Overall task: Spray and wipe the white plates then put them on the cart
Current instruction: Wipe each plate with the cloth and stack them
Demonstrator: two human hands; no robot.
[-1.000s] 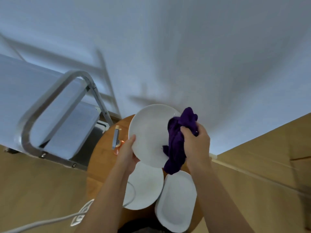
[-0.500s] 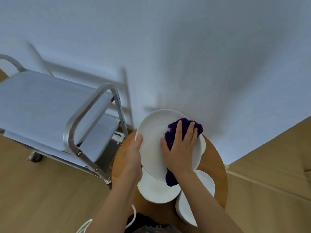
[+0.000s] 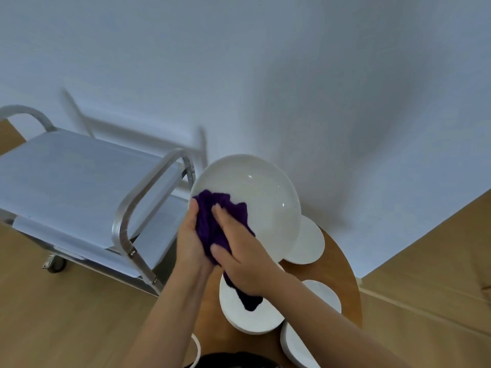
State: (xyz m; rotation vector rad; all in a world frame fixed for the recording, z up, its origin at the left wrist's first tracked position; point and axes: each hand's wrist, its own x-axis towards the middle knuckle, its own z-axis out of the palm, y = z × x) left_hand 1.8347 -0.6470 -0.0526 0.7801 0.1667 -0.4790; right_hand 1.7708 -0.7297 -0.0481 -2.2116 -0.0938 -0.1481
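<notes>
purple cloth pressed on a raised white plate

a person holds a large round white plate (image 3: 261,205) tilted up above a small round wooden table (image 3: 342,264). the left hand (image 3: 190,241) grips the plate's left edge, thumb over the rim, touching the crumpled purple cloth (image 3: 218,227). the right hand (image 3: 239,251) lies on the cloth with fingers nearly straight, pressing it onto the plate's lower left face; a tail of cloth hangs below the wrist. three more white plates (image 3: 247,314) sit on the table beneath. the silver metal cart (image 3: 79,187) with flat shelves stands just left of the table, on the wooden floor (image 3: 53,314).
</notes>
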